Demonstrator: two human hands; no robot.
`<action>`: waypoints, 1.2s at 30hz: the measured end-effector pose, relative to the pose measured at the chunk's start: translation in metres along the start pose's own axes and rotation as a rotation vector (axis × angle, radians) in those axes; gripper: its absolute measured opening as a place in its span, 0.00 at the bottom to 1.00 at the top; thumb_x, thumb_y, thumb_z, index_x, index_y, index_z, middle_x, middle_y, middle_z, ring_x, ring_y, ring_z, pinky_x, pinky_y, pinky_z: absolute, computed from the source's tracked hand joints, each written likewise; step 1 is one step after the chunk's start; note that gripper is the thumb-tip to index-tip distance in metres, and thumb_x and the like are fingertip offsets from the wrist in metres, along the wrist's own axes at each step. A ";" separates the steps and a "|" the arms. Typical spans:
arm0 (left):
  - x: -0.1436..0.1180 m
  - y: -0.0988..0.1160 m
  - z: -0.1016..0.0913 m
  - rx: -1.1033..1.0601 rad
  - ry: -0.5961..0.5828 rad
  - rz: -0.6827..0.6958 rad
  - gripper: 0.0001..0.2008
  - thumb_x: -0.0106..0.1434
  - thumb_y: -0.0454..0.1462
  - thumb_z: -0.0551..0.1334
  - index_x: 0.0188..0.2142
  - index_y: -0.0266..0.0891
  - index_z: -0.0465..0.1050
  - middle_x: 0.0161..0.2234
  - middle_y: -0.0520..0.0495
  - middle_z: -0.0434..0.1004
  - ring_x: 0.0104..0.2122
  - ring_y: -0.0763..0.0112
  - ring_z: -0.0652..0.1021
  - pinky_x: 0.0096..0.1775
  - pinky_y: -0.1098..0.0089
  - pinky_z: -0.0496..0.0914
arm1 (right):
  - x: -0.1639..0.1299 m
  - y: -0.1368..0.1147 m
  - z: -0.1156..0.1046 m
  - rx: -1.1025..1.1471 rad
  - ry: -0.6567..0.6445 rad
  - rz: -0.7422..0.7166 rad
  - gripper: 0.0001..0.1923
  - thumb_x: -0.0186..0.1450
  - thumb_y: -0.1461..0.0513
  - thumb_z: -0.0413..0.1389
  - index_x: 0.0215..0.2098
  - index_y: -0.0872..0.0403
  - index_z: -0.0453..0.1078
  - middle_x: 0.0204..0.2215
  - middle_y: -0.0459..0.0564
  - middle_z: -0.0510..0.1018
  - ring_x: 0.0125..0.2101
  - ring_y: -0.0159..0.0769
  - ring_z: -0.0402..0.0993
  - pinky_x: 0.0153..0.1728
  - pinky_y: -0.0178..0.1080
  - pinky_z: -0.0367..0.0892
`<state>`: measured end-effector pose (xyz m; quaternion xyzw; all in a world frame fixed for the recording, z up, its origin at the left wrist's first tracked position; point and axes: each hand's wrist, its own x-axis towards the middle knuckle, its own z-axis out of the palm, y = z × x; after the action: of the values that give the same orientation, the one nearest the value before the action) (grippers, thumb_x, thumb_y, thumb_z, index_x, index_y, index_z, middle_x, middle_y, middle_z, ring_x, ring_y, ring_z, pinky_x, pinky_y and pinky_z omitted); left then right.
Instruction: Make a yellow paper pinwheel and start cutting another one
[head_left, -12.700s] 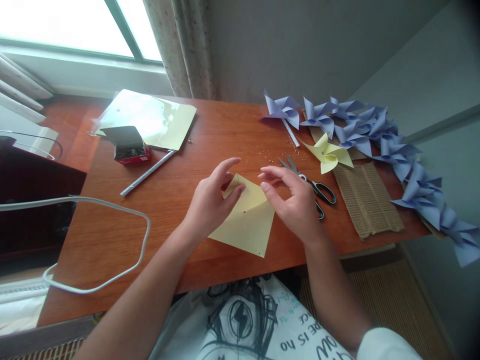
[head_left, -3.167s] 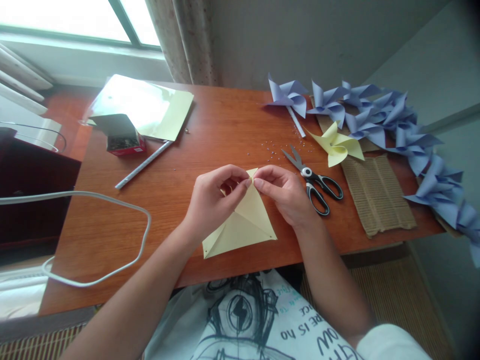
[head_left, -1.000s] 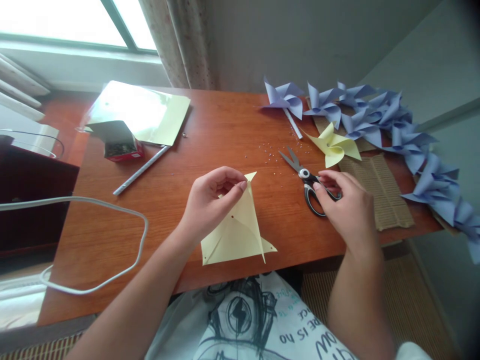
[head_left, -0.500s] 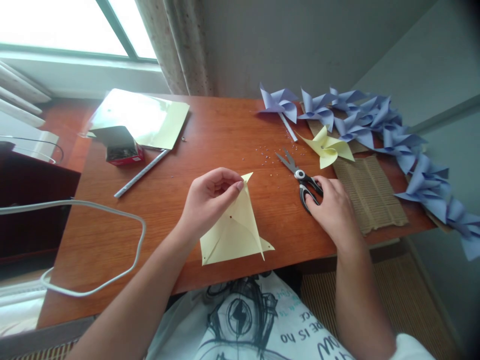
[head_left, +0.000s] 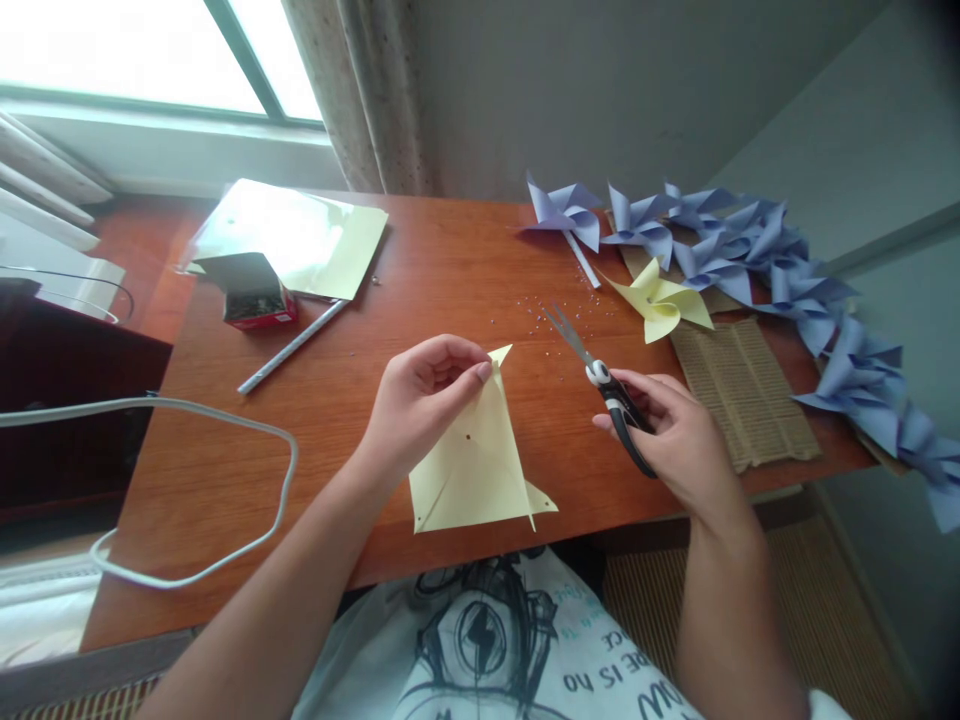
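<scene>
In my left hand a sheet of pale yellow paper is pinched near its top corner. The paper has slits running in from its corners and small punched holes, one of them near the middle. My right hand is closed around the black-and-white handles of a pair of scissors. Their blades point up and to the left, held apart from the paper. Beyond the scissors lies a finished yellow pinwheel, with tiny paper bits scattered beside it.
Several purple pinwheels line the right side on corrugated cardboard. At the back left are a stack of yellow sheets, a small open red box and a paper stick. A white cable loops over the table's left side.
My right hand has lifted the scissors off the table and turned them, handles now gripped in the palm. The left hand keeps its pinch on the yellow paper.
</scene>
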<state>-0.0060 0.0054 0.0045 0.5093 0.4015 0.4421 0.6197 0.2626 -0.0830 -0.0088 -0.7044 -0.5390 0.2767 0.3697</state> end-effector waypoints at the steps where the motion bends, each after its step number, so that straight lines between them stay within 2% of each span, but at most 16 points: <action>1: 0.000 0.000 0.000 -0.008 -0.003 -0.001 0.06 0.59 0.36 0.72 0.32 0.37 0.78 0.28 0.52 0.78 0.26 0.79 0.73 0.28 0.78 0.67 | -0.001 -0.004 0.003 0.067 -0.012 0.010 0.28 0.56 0.54 0.72 0.53 0.50 0.78 0.43 0.52 0.77 0.41 0.42 0.78 0.45 0.44 0.77; 6: 0.001 0.000 0.000 -0.038 0.002 -0.029 0.07 0.59 0.37 0.72 0.32 0.37 0.78 0.27 0.51 0.78 0.25 0.78 0.73 0.27 0.78 0.66 | -0.004 -0.025 0.023 0.395 -0.176 0.125 0.25 0.53 0.57 0.74 0.49 0.47 0.80 0.38 0.48 0.82 0.37 0.39 0.80 0.43 0.42 0.78; 9: 0.001 -0.001 -0.002 -0.055 0.013 -0.044 0.07 0.59 0.38 0.73 0.32 0.37 0.79 0.27 0.51 0.78 0.24 0.79 0.73 0.27 0.78 0.66 | -0.004 -0.030 0.036 0.495 -0.235 0.101 0.26 0.54 0.58 0.74 0.51 0.46 0.79 0.41 0.48 0.82 0.41 0.40 0.81 0.46 0.43 0.78; 13: 0.001 -0.004 -0.003 -0.092 -0.004 -0.055 0.07 0.59 0.38 0.73 0.33 0.37 0.79 0.27 0.51 0.78 0.25 0.79 0.73 0.27 0.79 0.66 | 0.000 -0.031 0.049 0.396 -0.198 -0.112 0.29 0.58 0.59 0.71 0.57 0.44 0.74 0.48 0.50 0.78 0.49 0.42 0.77 0.52 0.44 0.74; 20: 0.000 -0.003 -0.002 -0.116 -0.035 -0.031 0.07 0.58 0.37 0.74 0.34 0.38 0.82 0.23 0.52 0.76 0.24 0.77 0.74 0.27 0.77 0.67 | 0.005 -0.037 0.053 0.146 -0.129 -0.327 0.30 0.61 0.61 0.68 0.61 0.44 0.70 0.47 0.50 0.75 0.47 0.42 0.76 0.51 0.44 0.73; 27: -0.001 -0.004 -0.002 -0.135 -0.019 -0.021 0.07 0.58 0.38 0.74 0.34 0.38 0.81 0.26 0.50 0.79 0.25 0.75 0.75 0.27 0.76 0.68 | 0.004 -0.040 0.051 0.042 -0.102 -0.407 0.31 0.61 0.67 0.66 0.61 0.46 0.70 0.46 0.50 0.75 0.47 0.40 0.76 0.50 0.41 0.73; 36: 0.000 -0.001 0.000 -0.156 -0.023 -0.022 0.07 0.57 0.38 0.74 0.33 0.37 0.81 0.28 0.49 0.80 0.25 0.78 0.75 0.29 0.77 0.69 | 0.004 -0.039 0.048 0.001 -0.095 -0.442 0.30 0.62 0.63 0.67 0.62 0.47 0.69 0.47 0.51 0.75 0.47 0.40 0.76 0.51 0.42 0.73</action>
<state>-0.0058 0.0052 0.0037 0.4600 0.3644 0.4593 0.6668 0.2043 -0.0623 -0.0043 -0.5552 -0.6968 0.2224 0.3959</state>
